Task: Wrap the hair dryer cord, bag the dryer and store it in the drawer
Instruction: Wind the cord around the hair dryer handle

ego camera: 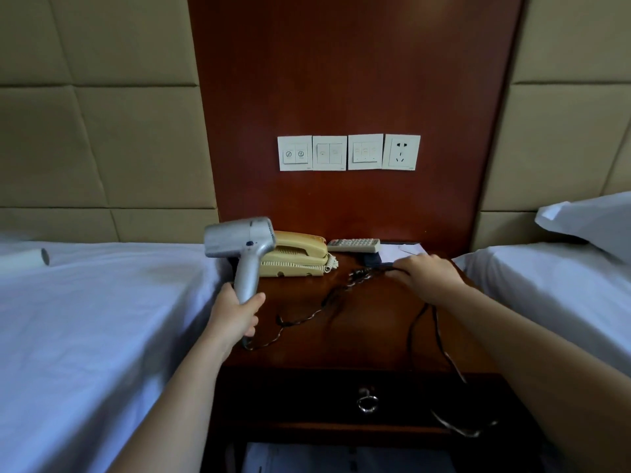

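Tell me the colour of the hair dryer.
The hair dryer is silver, seen best in the head view.

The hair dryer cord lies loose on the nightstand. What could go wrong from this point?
1. The cord hangs in a loop over the front of the nightstand, close to the drawer ring. A pull by the right hand might snag it there.
2. The cord looks twisted, so wrapping could trap kinks.
3. The hair dryer in the left hand is near the telephone; a swing may knock it.
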Tool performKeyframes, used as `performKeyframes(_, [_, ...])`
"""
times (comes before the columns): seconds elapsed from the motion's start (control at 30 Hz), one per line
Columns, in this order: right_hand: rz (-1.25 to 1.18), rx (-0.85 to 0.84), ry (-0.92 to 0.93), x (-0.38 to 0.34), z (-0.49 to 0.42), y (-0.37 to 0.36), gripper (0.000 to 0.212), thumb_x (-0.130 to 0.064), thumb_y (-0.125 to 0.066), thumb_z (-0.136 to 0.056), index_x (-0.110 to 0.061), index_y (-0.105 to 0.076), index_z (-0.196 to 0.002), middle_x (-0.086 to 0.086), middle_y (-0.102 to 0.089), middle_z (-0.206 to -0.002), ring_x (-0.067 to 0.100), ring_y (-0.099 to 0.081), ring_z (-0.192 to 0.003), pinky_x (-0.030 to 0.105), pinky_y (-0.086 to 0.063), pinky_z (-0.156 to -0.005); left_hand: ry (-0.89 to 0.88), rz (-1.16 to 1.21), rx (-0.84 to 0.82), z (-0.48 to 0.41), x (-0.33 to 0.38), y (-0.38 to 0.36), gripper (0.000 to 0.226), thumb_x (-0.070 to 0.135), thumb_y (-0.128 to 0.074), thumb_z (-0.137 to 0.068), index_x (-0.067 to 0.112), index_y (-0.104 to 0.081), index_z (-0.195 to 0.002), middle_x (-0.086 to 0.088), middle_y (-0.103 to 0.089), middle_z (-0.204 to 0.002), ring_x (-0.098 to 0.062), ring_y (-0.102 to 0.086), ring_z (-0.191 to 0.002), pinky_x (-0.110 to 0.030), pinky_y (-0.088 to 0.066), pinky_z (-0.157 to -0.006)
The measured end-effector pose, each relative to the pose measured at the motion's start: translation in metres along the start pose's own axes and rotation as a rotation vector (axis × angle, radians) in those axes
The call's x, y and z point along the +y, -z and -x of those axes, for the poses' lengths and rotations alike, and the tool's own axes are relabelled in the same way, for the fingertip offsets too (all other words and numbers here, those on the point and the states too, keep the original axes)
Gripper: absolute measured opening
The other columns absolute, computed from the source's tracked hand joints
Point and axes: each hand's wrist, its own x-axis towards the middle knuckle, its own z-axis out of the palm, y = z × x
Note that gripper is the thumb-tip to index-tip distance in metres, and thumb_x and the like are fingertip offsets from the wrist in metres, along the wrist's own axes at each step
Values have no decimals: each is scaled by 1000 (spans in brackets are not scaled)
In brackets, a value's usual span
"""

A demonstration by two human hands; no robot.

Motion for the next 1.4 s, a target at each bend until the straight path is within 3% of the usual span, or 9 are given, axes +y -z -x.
performKeyframes(0.2, [115, 118, -85, 1, -48, 55, 44, -47, -37, -97, -13, -63, -101, 10, -66, -104, 34, -61, -99, 33, -40, -68, -57, -118, -35, -1, 3, -3, 25, 14, -60, -90, 6, -43, -106, -4, -40, -67, -12, -38, -43, -19, -31, -33])
performKeyframes(0.43, [170, 124, -83, -11, -66, 41, 31, -31, -36, -100, -10, -58, -110, 10, -66, -106, 32, -62, -100, 34, -40, -68, -74, 239, 18, -2, 17, -17, 20, 6, -55, -92, 11, -37, -84, -3, -31, -59, 0, -29, -27, -14, -23, -28])
performKeyframes(0.53, [254, 54, -15, -20, -70, 10, 30, -10, -50, -93, -10, -48, -123, 8, -63, -116, 29, -56, -112, 34, -43, -83, -71, 247, 38, -4, 13, -22, 21, 6, -55, -92, 12, -38, -82, -3, -32, -60, 0, -30, -28, -14, -23, -29])
performKeyframes(0.77, [413, -40, 147, -37, -79, -49, 58, -25, -46, -93, -17, -23, -145, 7, -32, -150, 27, -22, -140, 47, -6, -117, -18, 224, 39, -10, -1, -39, 19, 12, -60, -90, 11, -41, -88, -2, -37, -61, -1, -33, -30, -16, -26, -30])
performKeyframes(1.03, [107, -129, 395, -98, -6, -32, 93, -28, -60, -83, -15, 2, -151, 5, 1, -160, 22, 6, -147, 42, 10, -117, -1, 322, 65, -2, 12, -50, 17, 16, -58, -92, 11, -42, -86, -3, -38, -60, -1, -31, -27, -13, -23, -30])
performKeyframes(1.17, [-387, -145, 434, -123, 17, -23, 79, -16, -57, -83, -9, -15, -150, 12, -24, -155, 24, -21, -143, 31, -15, -116, 3, 346, 79, 7, 19, -53, 20, 17, -59, -91, 7, -44, -97, -3, -40, -61, -1, -32, -26, -14, -23, -28])
performKeyframes(1.23, [-651, -93, 377, -135, 22, -21, 72, -2, -50, -83, -9, -21, -148, 14, -44, -141, 23, -45, -126, 24, -36, -97, -4, 328, 94, 10, 21, -52, 23, 19, -60, -90, 5, -46, -102, -3, -43, -61, -1, -35, -26, -13, -25, -29])
performKeyframes(1.33, [-977, -23, 314, -154, 26, -28, 71, 6, -46, -80, -19, -28, -144, 2, -60, -113, -4, -57, -78, 8, -39, -66, -5, 329, 106, 16, 25, -49, 26, 22, -61, -89, 4, -50, -103, -3, -47, -61, -1, -38, -27, -13, -27, -30])
performKeyframes(1.4, [-1054, -23, 303, -161, 26, -37, 75, 6, -48, -80, -22, -26, -146, -5, -60, -111, -8, -57, -73, 7, -41, -65, -1, 375, 89, 17, 26, -45, 23, 20, -60, -90, 4, -49, -102, -2, -43, -60, -1, -35, -26, -13, -24, -29])
